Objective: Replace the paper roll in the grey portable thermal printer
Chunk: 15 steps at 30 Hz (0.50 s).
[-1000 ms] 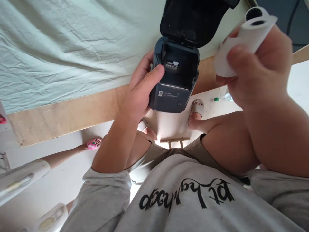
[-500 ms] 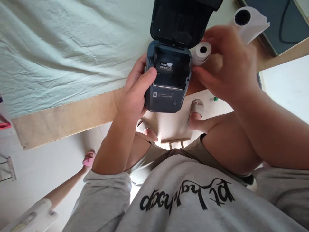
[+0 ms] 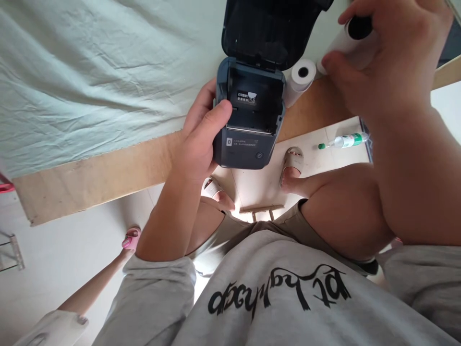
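In my left hand is a dark blue portable label printer, its black lid swung up. The printer's paper bay shows bare, with a small printed sticker inside and a power button on the front part. My right hand is closed around a larger white paper roll with a dark core, thumb on the near side and fingers on the far side. Between the printer and that hand, a smaller white paper roll stands on the table edge.
A pale green cloth covers the table, leaving its wooden edge bare. On the floor lies a green-capped bottle. Another person's leg with a pink sandal is at the left. A dark flat object shows at far right.
My right hand has left the smaller roll, moving right and up to grip the larger roll. The smaller roll stays by the printer. The bottle on the floor has come into fuller view.
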{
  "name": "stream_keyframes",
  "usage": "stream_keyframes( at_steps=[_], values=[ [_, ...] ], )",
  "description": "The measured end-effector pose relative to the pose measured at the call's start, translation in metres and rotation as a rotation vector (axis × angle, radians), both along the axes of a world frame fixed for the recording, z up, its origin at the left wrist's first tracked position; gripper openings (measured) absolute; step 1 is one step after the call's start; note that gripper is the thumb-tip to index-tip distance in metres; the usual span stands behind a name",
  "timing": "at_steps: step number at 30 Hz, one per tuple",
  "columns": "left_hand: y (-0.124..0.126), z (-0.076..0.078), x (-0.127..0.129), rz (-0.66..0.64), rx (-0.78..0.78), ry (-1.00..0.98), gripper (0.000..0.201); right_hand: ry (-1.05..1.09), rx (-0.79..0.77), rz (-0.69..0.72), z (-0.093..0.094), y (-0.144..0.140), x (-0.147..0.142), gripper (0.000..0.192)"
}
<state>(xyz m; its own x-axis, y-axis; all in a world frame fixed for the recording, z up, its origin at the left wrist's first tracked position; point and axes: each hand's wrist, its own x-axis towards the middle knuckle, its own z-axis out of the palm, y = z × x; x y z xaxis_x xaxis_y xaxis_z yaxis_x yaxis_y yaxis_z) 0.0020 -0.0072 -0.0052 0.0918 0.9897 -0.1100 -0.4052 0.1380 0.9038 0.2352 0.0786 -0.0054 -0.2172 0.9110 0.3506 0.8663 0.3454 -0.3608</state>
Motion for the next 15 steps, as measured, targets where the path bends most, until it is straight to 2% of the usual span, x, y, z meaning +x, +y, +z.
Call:
stream_keyframes(
  at_steps=[2,5,6,8,10,15],
  values=[
    [-0.001,0.000,0.000,0.011,-0.005,-0.005,0.020,0.036,0.054,0.058,-0.003,0.000,-0.001,0.047],
    [-0.001,-0.001,0.001,0.024,0.003,-0.017,0.021,0.288,0.143,0.279,-0.008,-0.002,0.003,0.070],
    [-0.001,-0.001,0.001,0.025,0.003,-0.021,0.021,0.346,0.135,0.313,-0.010,-0.004,0.004,0.072],
    [-0.001,-0.002,0.001,0.015,0.002,-0.023,0.021,0.345,0.066,0.275,-0.010,-0.009,0.002,0.063],
    [-0.001,-0.002,0.001,0.007,0.000,-0.029,0.021,0.251,0.030,0.195,-0.010,-0.013,-0.001,0.053],
    [-0.001,-0.003,0.000,0.016,-0.002,-0.040,0.021,0.157,0.083,0.142,-0.013,-0.015,-0.006,0.043]
  ],
)
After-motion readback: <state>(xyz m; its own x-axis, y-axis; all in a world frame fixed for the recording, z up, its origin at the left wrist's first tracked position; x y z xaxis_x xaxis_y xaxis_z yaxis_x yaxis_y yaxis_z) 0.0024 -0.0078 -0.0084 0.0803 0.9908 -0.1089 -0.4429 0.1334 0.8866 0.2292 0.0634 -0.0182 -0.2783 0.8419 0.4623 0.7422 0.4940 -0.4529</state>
